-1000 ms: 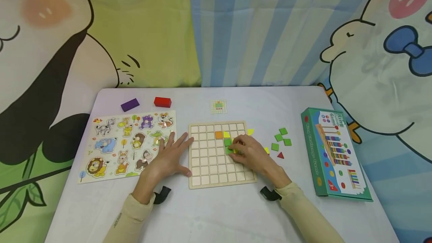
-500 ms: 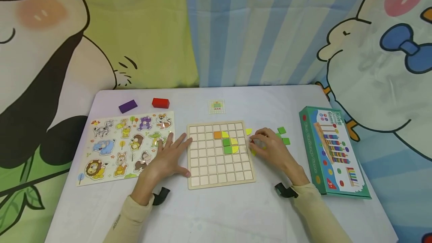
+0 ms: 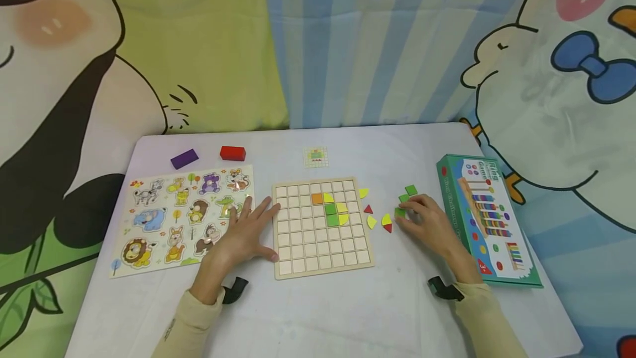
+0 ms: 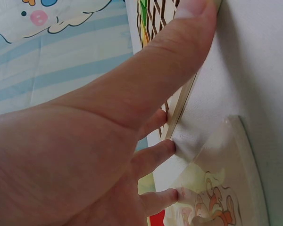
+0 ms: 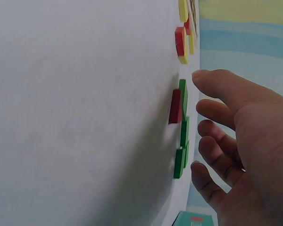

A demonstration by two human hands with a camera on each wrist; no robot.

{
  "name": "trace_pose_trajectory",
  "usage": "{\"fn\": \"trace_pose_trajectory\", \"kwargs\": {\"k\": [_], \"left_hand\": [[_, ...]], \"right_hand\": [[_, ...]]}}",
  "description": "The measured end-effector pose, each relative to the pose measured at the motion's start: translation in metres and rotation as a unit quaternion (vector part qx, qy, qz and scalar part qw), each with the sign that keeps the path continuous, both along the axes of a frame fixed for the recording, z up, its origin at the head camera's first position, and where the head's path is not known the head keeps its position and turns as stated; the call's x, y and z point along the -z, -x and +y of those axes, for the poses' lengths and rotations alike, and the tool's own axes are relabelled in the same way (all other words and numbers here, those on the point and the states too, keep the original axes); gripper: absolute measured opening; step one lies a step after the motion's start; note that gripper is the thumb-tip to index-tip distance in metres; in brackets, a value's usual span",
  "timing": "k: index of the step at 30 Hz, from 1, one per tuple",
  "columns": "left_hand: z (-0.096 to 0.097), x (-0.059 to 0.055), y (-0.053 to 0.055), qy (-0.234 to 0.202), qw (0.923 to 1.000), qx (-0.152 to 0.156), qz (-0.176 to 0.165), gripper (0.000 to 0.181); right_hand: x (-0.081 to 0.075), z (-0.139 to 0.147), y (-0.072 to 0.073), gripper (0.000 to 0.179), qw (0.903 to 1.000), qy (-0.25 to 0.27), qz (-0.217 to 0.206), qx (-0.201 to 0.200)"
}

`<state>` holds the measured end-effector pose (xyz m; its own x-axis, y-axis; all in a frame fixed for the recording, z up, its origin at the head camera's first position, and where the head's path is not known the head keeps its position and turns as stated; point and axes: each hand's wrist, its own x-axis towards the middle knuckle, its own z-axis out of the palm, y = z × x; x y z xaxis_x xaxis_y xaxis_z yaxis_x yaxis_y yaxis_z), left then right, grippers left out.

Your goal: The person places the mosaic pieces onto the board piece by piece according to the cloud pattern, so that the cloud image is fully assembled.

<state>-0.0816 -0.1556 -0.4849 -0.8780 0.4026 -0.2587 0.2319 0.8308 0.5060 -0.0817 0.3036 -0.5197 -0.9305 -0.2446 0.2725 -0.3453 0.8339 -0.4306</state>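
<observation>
My left hand (image 3: 243,239) lies with spread fingers at the left edge of the wooden grid board (image 3: 299,269), thumb and fingertips right at its rim. On the board sit an orange square (image 3: 317,199), two green squares (image 3: 332,214) and several yellow rounded tiles (image 3: 343,219). My right hand (image 3: 431,226) hovers over loose green square tiles (image 3: 411,190) right of the board. In the right wrist view its fingers are loosely bent with nothing between them; green tiles (image 5: 178,163) and a dark red tile (image 5: 175,106) lie beneath.
Yellow tiles (image 3: 364,193) and red triangles (image 3: 368,209) lie between board and right hand. A small pattern card (image 3: 316,157) is behind the board. An animal puzzle (image 3: 164,236) lies left, a purple block (image 3: 184,159) and red block (image 3: 232,153) behind it, a green box (image 3: 489,220) right.
My right hand has moved from the board's green squares rightward to the loose green tiles, uncovering yellow tiles on the board and loose pieces beside it. My left hand stays at the board's edge.
</observation>
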Motion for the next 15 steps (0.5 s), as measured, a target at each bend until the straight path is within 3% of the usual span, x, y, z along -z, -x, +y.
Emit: {"fn": "trace_pose_trajectory", "kwargs": {"k": [15], "left_hand": [[-0.0012, 0.0010, -0.0004, -0.006, 1.0000, 0.001, -0.001, 0.118]], "right_hand": [[0.0086, 0.0097, -0.0020, 0.032, 0.9996, 0.008, -0.021, 0.015]]}}
